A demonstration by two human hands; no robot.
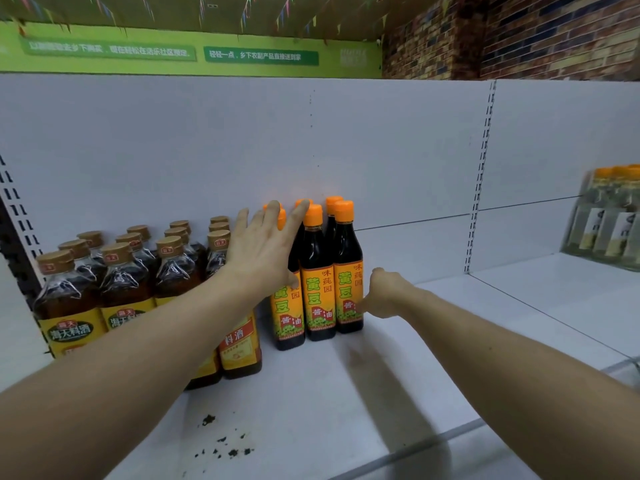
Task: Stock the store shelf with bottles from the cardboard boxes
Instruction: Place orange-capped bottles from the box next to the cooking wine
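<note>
Smooth white shelf (311,410) below. Left hand (263,251), fingers splayed, covers orange-capped dark bottles (318,271); right hand (384,296), fingers curled, presses one label (348,299).

L hand (263,251) over orange-cap btls (318,271) (R hand (381,296) at label)

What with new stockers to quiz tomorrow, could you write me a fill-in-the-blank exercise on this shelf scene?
1. The soy sauce bottles have ____ caps.
2. The hand spread with straight fingers over those caps is the ____ one.
3. The brown-capped bottles stand to the ____ of the soy sauce bottles.
4. The right hand touches the printed ____ of the rightmost soy sauce bottle.

Missing words: orange; left; left; label.
</note>
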